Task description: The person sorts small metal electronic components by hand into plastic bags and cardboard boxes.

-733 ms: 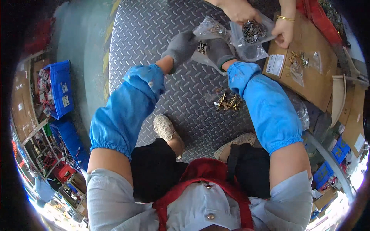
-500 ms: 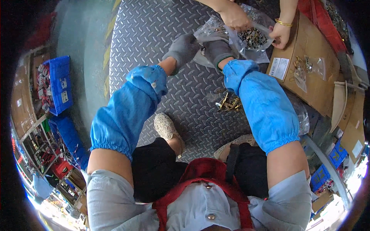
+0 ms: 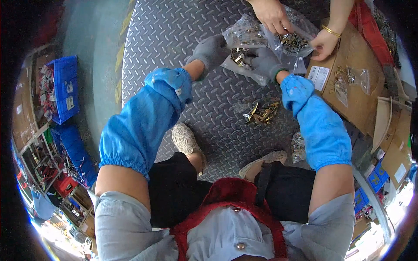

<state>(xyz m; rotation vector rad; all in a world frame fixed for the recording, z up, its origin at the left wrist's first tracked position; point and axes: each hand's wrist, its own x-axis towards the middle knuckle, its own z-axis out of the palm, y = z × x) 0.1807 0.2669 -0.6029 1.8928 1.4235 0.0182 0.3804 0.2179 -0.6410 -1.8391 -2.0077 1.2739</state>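
Both my hands wear grey gloves. My left hand (image 3: 209, 54) is closed at the left edge of a clear plastic bag (image 3: 257, 77), its fingertips pinching the film. Inside that bag, brass-coloured metal pieces (image 3: 238, 56) show between my hands. My right hand (image 3: 264, 64) is bent over the right side of the bag's mouth, fingers curled at the pieces; what its fingertips grip is hidden. Nearer to me, a loose heap of brass metal parts (image 3: 263, 113) lies on the tread-patterned metal plate (image 3: 217, 113).
Far right, a co-worker's two hands (image 3: 272, 16) handle another clear bag of small metal parts (image 3: 291, 42). A cardboard box (image 3: 361, 98) on the right carries small bags of parts (image 3: 348, 80). Blue bins (image 3: 66, 89) stand at left. My shoes (image 3: 185, 138) rest on the plate.
My right hand has shifted right and slightly nearer to me, uncovering the brass pieces in the bag. My left hand has moved slightly right. The co-worker's hands have moved right.
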